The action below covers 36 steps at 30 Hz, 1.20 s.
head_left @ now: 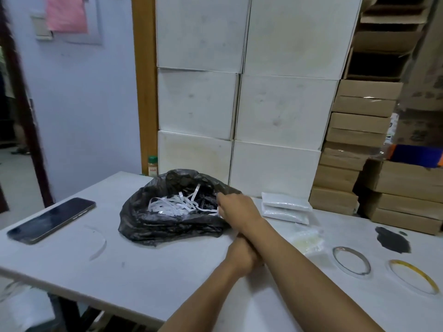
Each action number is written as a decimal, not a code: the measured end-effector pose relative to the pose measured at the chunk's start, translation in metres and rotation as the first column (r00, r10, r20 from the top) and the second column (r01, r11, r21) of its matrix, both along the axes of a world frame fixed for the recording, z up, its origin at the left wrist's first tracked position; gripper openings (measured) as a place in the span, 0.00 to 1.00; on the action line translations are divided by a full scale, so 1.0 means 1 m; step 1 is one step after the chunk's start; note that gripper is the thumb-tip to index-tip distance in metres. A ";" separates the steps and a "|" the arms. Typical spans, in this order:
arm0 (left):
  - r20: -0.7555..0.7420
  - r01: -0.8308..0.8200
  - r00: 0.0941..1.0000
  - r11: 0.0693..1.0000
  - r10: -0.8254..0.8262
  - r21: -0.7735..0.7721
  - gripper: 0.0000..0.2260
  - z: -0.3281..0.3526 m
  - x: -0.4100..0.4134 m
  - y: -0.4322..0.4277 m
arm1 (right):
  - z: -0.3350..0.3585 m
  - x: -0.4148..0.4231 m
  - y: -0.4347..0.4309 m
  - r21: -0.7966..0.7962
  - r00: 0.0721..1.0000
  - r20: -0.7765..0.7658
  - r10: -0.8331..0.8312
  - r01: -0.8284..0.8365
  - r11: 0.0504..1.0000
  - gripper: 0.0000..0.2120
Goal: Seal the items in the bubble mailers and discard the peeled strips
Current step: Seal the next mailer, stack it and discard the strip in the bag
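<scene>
A smartphone [51,220] lies well left of the grip, with a spice jar [152,166] beyond it. White boxes [275,116] are stacked behind. A silver ring [345,248] and a yellow ring [417,271] lie to the right.

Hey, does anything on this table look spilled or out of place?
One thing: a black smudge marks the white table near its right end, beyond the grey ring; stain or scrap, I cannot tell. The peeled strips in view lie inside the black bag, none spilled.

My right arm stretches forward, right hand [236,207] knuckles up, fingers bent downward. My left hand [242,257] lies tucked under the right forearm, fingers hidden.
</scene>
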<state>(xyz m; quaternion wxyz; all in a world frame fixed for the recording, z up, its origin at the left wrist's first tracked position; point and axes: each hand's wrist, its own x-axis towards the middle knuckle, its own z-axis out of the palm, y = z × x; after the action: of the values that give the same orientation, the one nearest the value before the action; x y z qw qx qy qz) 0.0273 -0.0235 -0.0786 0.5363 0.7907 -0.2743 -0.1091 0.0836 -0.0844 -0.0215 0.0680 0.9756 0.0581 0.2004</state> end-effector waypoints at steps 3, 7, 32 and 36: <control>-0.017 -0.075 0.997 0.996 0.076 0.043 0.20 -0.011 0.010 0.001 | 0.000 0.004 0.007 -0.036 0.995 -0.085 0.055 -0.058 0.998 0.07; -0.056 -0.117 0.991 0.991 0.121 0.066 0.19 -0.016 0.010 0.001 | -0.006 -0.002 0.005 0.080 0.929 -0.360 0.088 -0.063 0.995 0.12; 0.119 0.059 0.991 0.998 -0.056 -0.023 0.06 -0.001 0.003 0.000 | -0.030 -0.173 -0.166 0.683 0.947 -0.306 -0.094 0.288 0.671 0.27; 0.119 0.092 0.989 0.996 -0.092 0.008 0.11 -0.005 0.001 0.000 | -0.036 -0.182 -0.155 0.703 0.971 -0.188 -0.145 0.236 0.671 0.15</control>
<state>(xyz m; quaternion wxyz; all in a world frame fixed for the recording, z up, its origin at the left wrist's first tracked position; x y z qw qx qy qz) 0.0278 -0.0237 -0.0841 0.5123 0.7830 -0.3420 -0.0867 -0.0985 -0.2399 -0.0576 -0.3027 0.9344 -0.1235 0.1417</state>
